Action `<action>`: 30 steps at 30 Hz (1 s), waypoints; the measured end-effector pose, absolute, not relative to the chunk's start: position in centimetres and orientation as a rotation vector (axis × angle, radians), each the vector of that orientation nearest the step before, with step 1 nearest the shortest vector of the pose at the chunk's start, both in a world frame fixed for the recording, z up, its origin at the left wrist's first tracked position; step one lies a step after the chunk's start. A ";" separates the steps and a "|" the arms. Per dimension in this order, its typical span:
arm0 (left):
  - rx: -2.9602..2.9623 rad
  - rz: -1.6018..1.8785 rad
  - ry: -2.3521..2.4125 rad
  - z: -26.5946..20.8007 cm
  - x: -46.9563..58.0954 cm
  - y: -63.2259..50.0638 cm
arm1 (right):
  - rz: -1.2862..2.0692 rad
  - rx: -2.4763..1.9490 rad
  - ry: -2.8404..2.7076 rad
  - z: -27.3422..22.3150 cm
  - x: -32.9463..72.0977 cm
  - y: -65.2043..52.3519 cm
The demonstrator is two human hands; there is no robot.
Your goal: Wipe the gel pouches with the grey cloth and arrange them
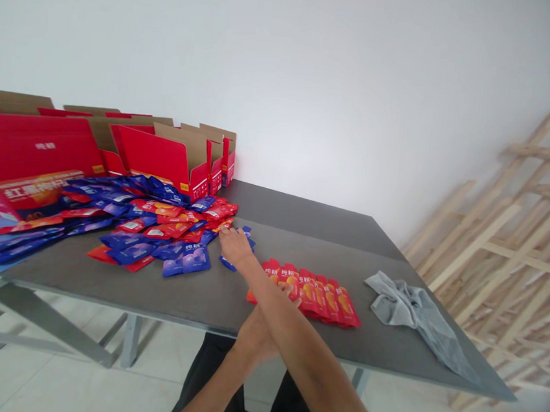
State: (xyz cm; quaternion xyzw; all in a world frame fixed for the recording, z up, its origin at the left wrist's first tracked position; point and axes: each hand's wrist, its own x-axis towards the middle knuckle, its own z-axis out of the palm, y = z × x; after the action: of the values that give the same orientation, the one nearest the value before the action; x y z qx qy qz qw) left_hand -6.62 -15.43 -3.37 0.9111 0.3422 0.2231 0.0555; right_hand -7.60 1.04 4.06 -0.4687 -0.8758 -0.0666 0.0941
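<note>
At frame centre, the right hand (234,246) reaches across the left arm to the edge of the sachet pile (153,223); fingers lie flat on a blue sachet (228,263), partly covered by the hand, so can't tell if it's gripped or just touched. Left hand (256,335) sits lower centre at the near bench (302,226) edge, mostly hidden under the right forearm; its fingers reach the left end of the red row (311,294), grip can't be made out. The two arms cross, hands apart.

Pile: loose red and blue foil sachets, overlapping, spread over the left half of the bench, white print too blurred to read. Red row: red-orange sachets lying shingled side by side, centre-right, its left end hidden by the arm.

Upper left: red cartons (166,156) with open brown flaps, cut off by the frame edge. Right: crumpled grey cloth (413,308) on the bench. Far right: wooden frames (511,226) leaning on the wall, blurred.
</note>
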 end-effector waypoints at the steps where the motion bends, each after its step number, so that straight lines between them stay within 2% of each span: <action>1: 2.761 0.687 1.030 -3.4 -6.6 -15.5 | -0.212 -1.398 -2.575 4.4 -7.1 1.0; 5: 2.752 0.718 1.051 -3.5 -6.5 -15.6 | -0.186 -1.383 -2.379 5.9 -4.0 0.5; 12: 2.771 0.756 1.088 -2.7 -6.6 -15.5 | 0.254 -1.186 -1.722 7.5 1.7 -1.7; 22: 2.737 0.878 1.028 -1.6 -7.2 -15.6 | 0.481 -0.919 -1.507 8.5 9.8 -9.1; 27: 2.243 1.248 1.111 -1.6 -7.7 -15.9 | 0.660 -0.926 -1.467 7.8 12.4 -12.7; 30: 1.736 1.265 1.075 -1.3 -6.9 -16.4 | 0.765 -1.016 -1.492 7.4 13.1 -14.3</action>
State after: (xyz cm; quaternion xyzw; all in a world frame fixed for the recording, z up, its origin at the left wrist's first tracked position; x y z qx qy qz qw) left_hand -6.90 -16.37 -1.32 0.6738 0.4173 0.4909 0.3617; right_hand 13.10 -14.30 7.41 -0.4305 -0.6320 0.3242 0.5569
